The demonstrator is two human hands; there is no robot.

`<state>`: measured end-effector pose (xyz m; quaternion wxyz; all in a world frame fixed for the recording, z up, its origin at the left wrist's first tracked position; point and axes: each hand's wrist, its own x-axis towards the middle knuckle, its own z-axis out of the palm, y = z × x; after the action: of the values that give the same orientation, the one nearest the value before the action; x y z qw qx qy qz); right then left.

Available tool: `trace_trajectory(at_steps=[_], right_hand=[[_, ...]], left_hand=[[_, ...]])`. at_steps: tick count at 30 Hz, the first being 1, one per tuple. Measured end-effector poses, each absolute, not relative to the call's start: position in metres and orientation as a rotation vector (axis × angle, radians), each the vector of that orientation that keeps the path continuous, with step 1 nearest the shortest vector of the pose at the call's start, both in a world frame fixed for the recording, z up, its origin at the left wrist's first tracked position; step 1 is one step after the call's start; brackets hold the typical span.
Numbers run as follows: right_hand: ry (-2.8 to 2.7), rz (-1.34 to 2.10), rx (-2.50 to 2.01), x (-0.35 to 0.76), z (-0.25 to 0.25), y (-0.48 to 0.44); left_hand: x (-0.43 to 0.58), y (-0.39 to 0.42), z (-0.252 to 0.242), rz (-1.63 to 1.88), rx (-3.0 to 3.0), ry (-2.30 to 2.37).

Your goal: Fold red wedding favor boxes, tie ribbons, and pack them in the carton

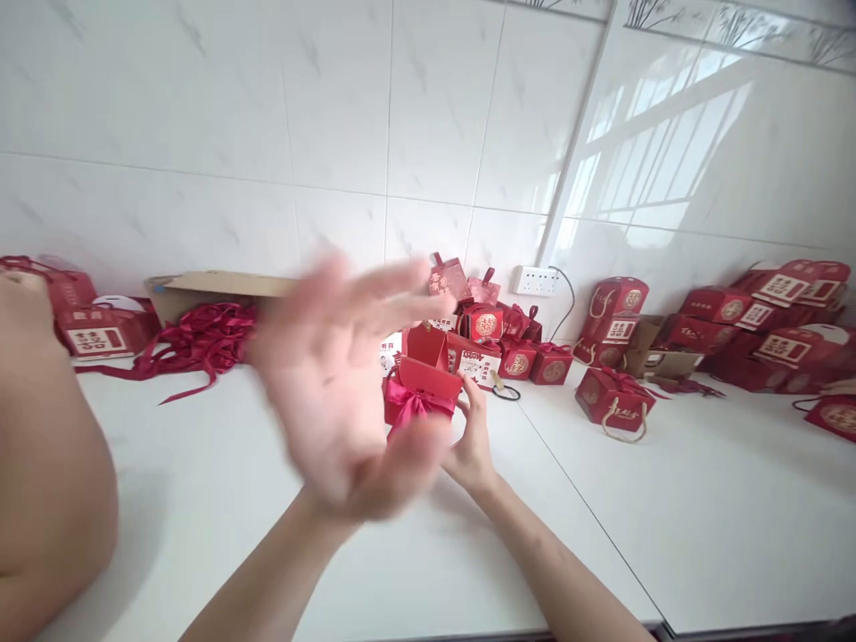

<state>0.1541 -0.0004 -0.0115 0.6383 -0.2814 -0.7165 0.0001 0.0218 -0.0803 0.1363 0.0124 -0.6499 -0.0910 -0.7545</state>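
Observation:
My left hand (334,383) is raised close to the camera, smeared by motion, fingers spread and palm partly turned towards me. Nothing shows in it, and it blocks part of the view behind. My right hand (473,428) grips the right side of a red gift box (432,379). This box stands with its top flaps up, and a shiny magenta ribbon (415,406) is tied in a bow across its front. Its lower left part is hidden behind my left hand.
Several finished red boxes (518,357) stand behind, below a power strip (535,281). A cardboard box (214,283) with loose ribbons (210,339) is at left. More boxes (782,348) pile up at right. Another person's bare arm (53,464) is at the left edge.

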Motion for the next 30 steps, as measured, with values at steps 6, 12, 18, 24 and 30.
trace_trajectory(at_steps=[6, 12, 18, 24, 30], right_hand=[[-1.600, -0.074, -0.731, 0.162, -0.016, 0.012], [-1.636, -0.038, -0.784, 0.164, -0.019, 0.018], [-1.704, 0.020, -0.791, 0.164, -0.020, 0.017], [-1.807, 0.095, -0.728, 0.167, -0.022, 0.017], [-1.868, 0.221, -0.789, 0.169, -0.029, 0.020]], left_hand=[[0.001, 0.003, 0.047, -2.210, -2.001, -0.970], [-0.006, 0.001, 0.014, -2.351, -2.250, -1.514], [-0.001, -0.004, 0.025, -2.317, -2.249, -1.682], [-0.007, 0.003, 0.017, -2.351, -2.211, -1.732], [-0.007, 0.004, 0.006, -2.347, -2.260, -1.791]])
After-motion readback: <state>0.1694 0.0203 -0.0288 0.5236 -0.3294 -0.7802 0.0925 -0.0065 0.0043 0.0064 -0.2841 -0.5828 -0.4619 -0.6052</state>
